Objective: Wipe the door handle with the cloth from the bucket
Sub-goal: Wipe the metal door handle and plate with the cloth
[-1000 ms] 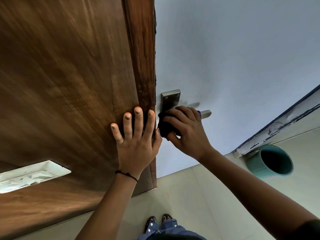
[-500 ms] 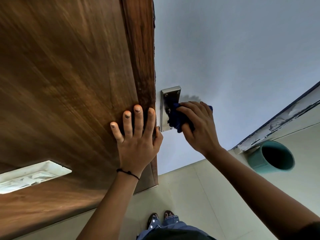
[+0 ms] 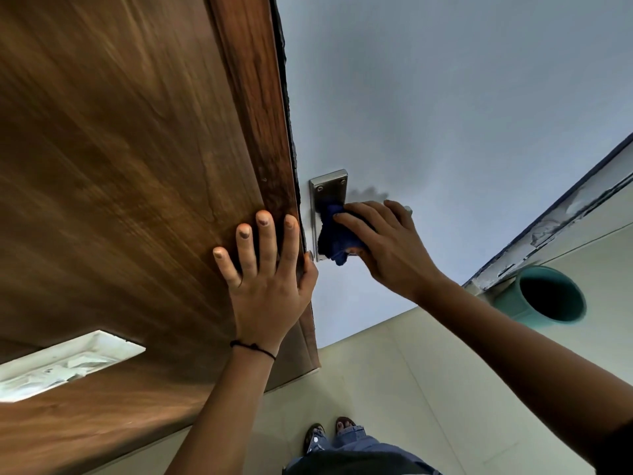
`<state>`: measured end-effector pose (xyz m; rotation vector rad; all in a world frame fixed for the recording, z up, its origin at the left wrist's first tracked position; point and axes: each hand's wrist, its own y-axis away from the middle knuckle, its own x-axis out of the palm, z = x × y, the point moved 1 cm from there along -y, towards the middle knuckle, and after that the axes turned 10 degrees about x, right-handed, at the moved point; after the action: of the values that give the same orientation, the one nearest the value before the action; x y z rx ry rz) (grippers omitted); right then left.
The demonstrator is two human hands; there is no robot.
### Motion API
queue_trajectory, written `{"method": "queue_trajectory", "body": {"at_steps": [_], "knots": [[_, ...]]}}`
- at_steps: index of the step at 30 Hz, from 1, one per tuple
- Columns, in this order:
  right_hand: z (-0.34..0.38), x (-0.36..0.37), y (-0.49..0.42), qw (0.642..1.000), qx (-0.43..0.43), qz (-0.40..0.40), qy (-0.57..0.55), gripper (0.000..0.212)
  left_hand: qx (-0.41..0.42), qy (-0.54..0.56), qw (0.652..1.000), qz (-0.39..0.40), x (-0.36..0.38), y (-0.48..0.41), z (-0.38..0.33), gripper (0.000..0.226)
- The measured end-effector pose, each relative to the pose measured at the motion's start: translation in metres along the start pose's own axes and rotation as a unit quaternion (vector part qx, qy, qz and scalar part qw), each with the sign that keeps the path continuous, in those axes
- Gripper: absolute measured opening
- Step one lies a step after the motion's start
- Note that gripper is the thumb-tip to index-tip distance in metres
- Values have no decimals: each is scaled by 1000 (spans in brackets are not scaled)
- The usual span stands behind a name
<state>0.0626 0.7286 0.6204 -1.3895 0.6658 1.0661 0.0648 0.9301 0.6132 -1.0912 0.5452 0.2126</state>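
Observation:
A brown wooden door stands edge-on in front of me. Its metal handle plate is fixed on the far face, and the lever tip pokes out past my fingers. My right hand is shut on a dark blue cloth, pressing it against the lever close to the plate. My left hand lies flat on the near face of the door, fingers spread, thumb hooked around the door's edge. A teal bucket stands on the floor at the right.
A pale grey wall lies behind the handle, with a chipped skirting along its base. The floor is light tiles. A white vent panel sits low in the door. My feet are at the bottom.
My right hand has slid the cloth along the lever, out toward the tip and back to the plate. The left hand has stayed flat on the door.

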Motion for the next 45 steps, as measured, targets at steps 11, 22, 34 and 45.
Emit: {"method": "queue_trajectory", "body": {"at_steps": [11, 22, 34, 45], "knots": [[-37, -21, -18, 992, 39, 115, -34, 46, 2, 5, 1000, 5, -1, 0, 2, 91], [-72, -32, -13, 956, 190, 164, -153, 38, 14, 12, 1000, 15, -4, -1, 4, 90], [-69, -32, 63, 814, 452, -1, -366, 39, -14, 43, 999, 21, -10, -3, -3, 92], [-95, -60, 185, 602, 543, -165, -562, 26, 35, 608, 774, 177, -52, -40, -182, 58]]}}
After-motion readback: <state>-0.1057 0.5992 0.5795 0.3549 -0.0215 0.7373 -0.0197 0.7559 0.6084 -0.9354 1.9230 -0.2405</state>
